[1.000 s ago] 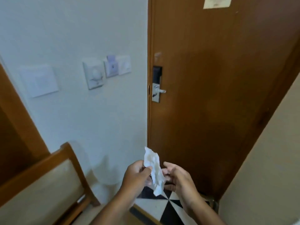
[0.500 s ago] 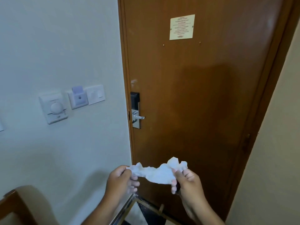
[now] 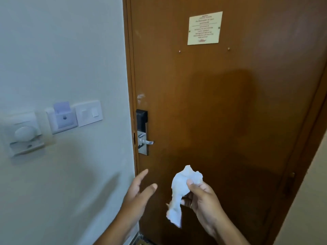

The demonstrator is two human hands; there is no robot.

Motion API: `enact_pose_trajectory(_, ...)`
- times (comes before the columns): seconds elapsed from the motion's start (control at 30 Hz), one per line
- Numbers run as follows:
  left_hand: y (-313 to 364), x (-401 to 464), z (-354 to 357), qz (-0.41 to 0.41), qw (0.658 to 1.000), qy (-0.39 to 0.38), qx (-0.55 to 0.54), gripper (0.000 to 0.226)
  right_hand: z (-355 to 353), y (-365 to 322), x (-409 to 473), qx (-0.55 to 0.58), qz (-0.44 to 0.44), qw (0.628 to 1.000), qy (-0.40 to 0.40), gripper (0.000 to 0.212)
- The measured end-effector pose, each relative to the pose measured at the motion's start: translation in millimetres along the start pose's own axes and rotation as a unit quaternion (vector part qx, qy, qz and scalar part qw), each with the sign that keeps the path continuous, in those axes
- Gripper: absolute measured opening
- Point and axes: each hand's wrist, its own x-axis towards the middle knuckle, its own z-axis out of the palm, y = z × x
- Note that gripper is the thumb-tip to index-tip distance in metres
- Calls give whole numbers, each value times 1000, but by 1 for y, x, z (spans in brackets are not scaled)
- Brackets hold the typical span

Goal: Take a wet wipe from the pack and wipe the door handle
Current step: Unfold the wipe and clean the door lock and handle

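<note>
The right hand (image 3: 203, 200) had its grip closed on the wet wipe (image 3: 180, 188), thumb pressed over the crumpled top and a loose tail hanging down below the fingers. The left hand (image 3: 136, 193) was empty, fingers spread and extended, apart from the wipe and to its left. Both hands were below the door handle (image 3: 147, 142), a silver lever on a metal lock plate with a black block above it, near the left edge of the brown door (image 3: 221, 112). Well above and right of the handle a cream notice (image 3: 204, 28) was fixed to the door; its printed lines were too blurred to read. Left of the handle, white wall switches (image 3: 88, 113) and a card holder (image 3: 62, 117) sat on the wall.
</note>
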Motion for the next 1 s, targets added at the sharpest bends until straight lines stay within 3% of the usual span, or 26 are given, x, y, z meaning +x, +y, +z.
enact_pose_trajectory(0.2,13,92,0,-86,965,-235,-78,44,29,-26,90,-50,7,997,-58,25)
enact_pose_trajectory(0.4,9,157,-22,-87,954,-254,-136,42,47,-36,162,-179,-11,982,-65,29)
enact_pose_trajectory(0.57,13,191,-26,-109,950,-249,-152,24,68,-26,206,-255,-63,964,-36,28)
enact_pose_trajectory(0.67,13,209,-29,-95,966,-189,-151,17,73,-25,227,-255,-104,961,24,29)
enact_pose_trajectory(0.83,6,250,-44,-68,976,52,-199,20,66,-35,257,-72,-73,991,86,23)
enact_pose_trajectory(0.93,-1,269,-45,0,981,141,-136,21,69,-35,274,32,-51,994,93,25)
enact_pose_trajectory(1.0,-3,282,-40,32,984,156,-84,19,77,-28,291,-13,-59,991,122,26)
